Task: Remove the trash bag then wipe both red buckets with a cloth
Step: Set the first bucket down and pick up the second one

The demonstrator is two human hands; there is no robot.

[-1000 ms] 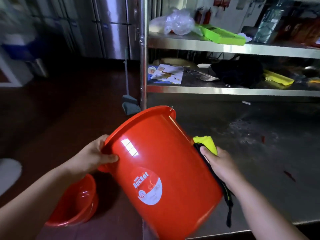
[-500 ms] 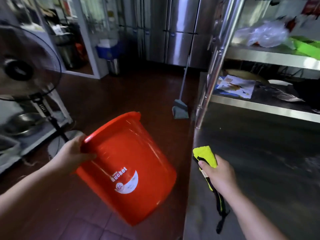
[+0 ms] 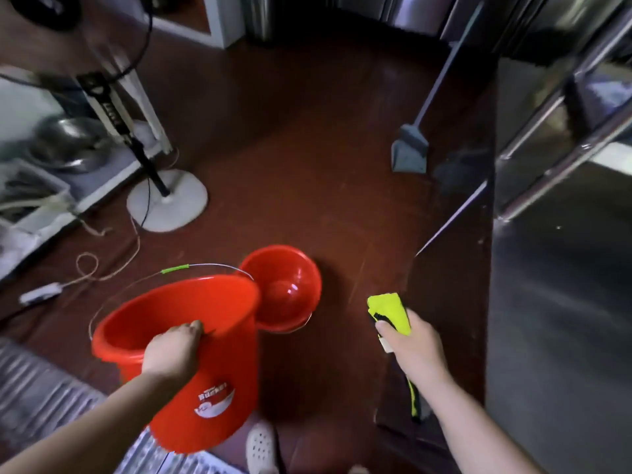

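A red bucket (image 3: 191, 340) is held above the floor (image 3: 307, 159) by the left hand (image 3: 172, 350), whose fingers are curled over the near rim, with the thumb side outside the wall. The bucket is tilted slightly, mouth upward, and its white label (image 3: 213, 401) faces the camera. Its wire handle (image 3: 174, 269), with a green grip, hangs loose past the far rim.

A second red bucket (image 3: 285, 289) is seen just beyond the first, standing on the floor with its mouth open upward; its near edge is overlapped by the held bucket's rim in this view.

A yellow-green cloth (image 3: 390, 311) with a dark edge is gripped in the right hand (image 3: 413, 347), fingers closed around it; a strip of the cloth hangs below the wrist. The hand is held beside the corner of the steel bench (image 3: 554, 302), well apart from both buckets.

On the floor, a fan base (image 3: 167, 200) is seen to the left with a cord (image 3: 87, 265) trailing near it, and a broom (image 3: 410, 152) leans by the bench. A white shoe (image 3: 261, 446) is visible at the bottom edge.
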